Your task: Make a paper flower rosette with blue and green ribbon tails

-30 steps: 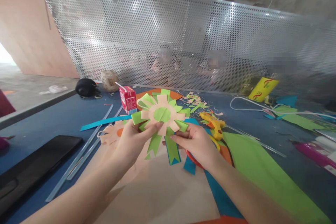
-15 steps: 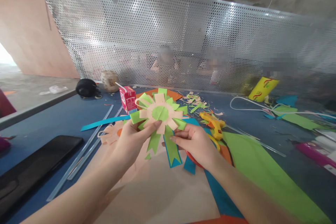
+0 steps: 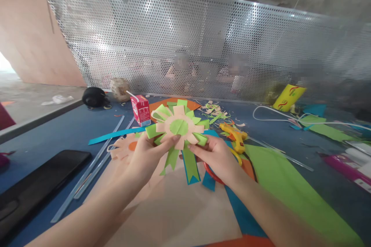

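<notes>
Between both hands I hold a paper rosette (image 3: 179,126), with peach and green loops around a green centre and notched tails hanging below. My left hand (image 3: 149,154) pinches its lower left side, thumb on the front near the centre. On the lower right, my right hand (image 3: 216,156) grips the rosette where the green-and-blue tail (image 3: 191,166) starts. The fingers behind the paper are hidden. Beneath it lies a large peach sheet (image 3: 174,212). A second peach paper flower (image 3: 123,148) with an orange centre lies beside my left wrist.
Right of my hands are a yellow glue gun (image 3: 236,137), red-handled scissors (image 3: 213,173) and a green sheet (image 3: 290,193). On the left lie a black phone (image 3: 43,189) and clear glue sticks (image 3: 92,173). A pink drink carton (image 3: 140,110) and paper scraps (image 3: 216,112) sit farther back, before a perforated metal screen (image 3: 145,38).
The rosette has tilted slightly and shifted a little to the right. My right thumb has moved up closer to its loops. Both hands keep their hold.
</notes>
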A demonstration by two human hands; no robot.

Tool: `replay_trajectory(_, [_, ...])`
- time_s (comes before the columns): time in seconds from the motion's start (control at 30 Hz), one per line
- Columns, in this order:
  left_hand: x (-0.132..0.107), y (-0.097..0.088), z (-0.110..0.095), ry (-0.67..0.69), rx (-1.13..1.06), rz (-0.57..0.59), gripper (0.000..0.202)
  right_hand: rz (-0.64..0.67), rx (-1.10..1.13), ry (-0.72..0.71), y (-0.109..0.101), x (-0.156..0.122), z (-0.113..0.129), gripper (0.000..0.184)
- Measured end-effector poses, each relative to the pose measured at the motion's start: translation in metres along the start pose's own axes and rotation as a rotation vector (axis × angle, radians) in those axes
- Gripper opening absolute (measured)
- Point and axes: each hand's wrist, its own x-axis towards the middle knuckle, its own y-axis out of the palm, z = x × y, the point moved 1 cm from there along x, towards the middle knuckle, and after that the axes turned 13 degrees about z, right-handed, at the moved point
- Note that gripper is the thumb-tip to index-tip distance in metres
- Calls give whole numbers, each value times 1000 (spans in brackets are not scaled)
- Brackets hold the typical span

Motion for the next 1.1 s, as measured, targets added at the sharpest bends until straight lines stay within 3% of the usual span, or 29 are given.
replay_trajectory(0.6, [-1,6,-3,58,32,-29,13,-84,-220,-66,0,2,0,20])
replay_trajectory(0.87, [-1,7,-1,63,42,-30,15,-94,-191,-74,-1,4,-2,21])
replay_trajectory(1.1, [-1,5,0,25,41,-85,19,-32,-52,19,0,4,-1,21])
